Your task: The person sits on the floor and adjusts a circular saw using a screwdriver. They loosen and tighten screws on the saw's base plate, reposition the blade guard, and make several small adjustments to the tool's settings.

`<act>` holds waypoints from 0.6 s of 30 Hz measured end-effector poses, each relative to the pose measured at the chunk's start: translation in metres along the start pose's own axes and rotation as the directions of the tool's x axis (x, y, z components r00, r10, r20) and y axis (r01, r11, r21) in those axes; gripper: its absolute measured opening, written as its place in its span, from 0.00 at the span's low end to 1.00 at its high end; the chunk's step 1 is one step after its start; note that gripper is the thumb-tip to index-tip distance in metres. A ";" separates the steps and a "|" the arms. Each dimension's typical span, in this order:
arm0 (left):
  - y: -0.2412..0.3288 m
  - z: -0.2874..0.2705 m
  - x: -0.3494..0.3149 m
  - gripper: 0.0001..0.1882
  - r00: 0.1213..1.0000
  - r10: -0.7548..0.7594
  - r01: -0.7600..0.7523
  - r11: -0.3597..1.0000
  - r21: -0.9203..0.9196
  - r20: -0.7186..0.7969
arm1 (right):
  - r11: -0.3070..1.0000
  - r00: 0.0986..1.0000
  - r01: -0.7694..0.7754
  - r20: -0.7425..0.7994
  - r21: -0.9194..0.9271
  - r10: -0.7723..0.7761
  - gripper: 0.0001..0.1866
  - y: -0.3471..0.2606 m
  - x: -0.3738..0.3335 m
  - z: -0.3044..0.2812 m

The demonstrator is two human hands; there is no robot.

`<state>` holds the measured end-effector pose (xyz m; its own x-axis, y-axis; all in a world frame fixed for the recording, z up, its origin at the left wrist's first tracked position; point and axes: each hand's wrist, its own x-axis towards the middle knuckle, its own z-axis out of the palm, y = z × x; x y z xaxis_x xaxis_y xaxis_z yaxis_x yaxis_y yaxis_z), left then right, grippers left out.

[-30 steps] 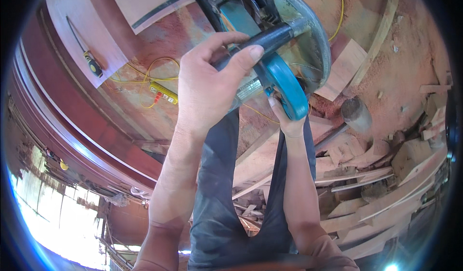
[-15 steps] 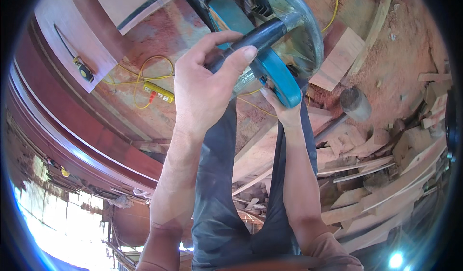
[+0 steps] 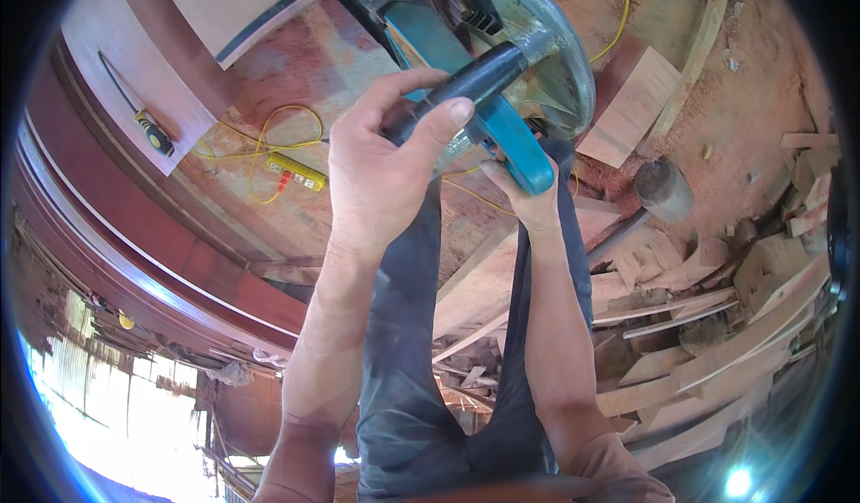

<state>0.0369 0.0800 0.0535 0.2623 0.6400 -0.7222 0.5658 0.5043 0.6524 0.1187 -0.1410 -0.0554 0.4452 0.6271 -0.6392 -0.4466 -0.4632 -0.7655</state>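
Note:
I hold a teal power saw (image 3: pixel 502 136) with a round grey metal blade guard (image 3: pixel 560 64) up close under my face. My left hand (image 3: pixel 385 171) is wrapped around its black side handle (image 3: pixel 470 86), thumb over the top. My right hand (image 3: pixel 524 203) grips the teal rear handle from below, mostly hidden behind the tool. Both forearms rise from the lower edge over my dark trousers (image 3: pixel 430 351).
Curved reddish wooden beams (image 3: pixel 152 261) sweep along the left. A yellow power strip (image 3: pixel 296 171) with yellow cable lies on the sawdust floor, a screwdriver (image 3: pixel 152 131) on a pale plank. Offcuts and planks (image 3: pixel 717 324) pile up at right, beside a wood block (image 3: pixel 632 109).
The saw and both hands have shifted slightly up and right in view; the left thumb has closed further over the black handle.

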 end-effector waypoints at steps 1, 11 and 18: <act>-0.001 0.000 0.000 0.23 1.000 0.010 -0.010 1.000 -0.013 0.009 | 1.000 1.000 -0.003 0.008 -0.008 0.004 0.19 0.000 0.000 0.000; -0.010 0.005 -0.002 0.23 0.999 -0.029 0.031 0.996 -0.078 0.030 | 0.996 1.000 0.018 0.009 -0.084 -0.018 0.22 0.009 0.004 -0.006; -0.016 0.008 0.000 0.21 0.998 -0.028 0.032 0.996 -0.081 0.048 | 0.996 0.999 -0.005 -0.032 -0.091 0.002 0.21 0.013 0.006 -0.006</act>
<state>0.0343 0.0672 0.0418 0.2834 0.5974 -0.7502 0.5090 0.5693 0.6457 0.1203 -0.1472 -0.0693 0.4693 0.6056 -0.6427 -0.3762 -0.5214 -0.7659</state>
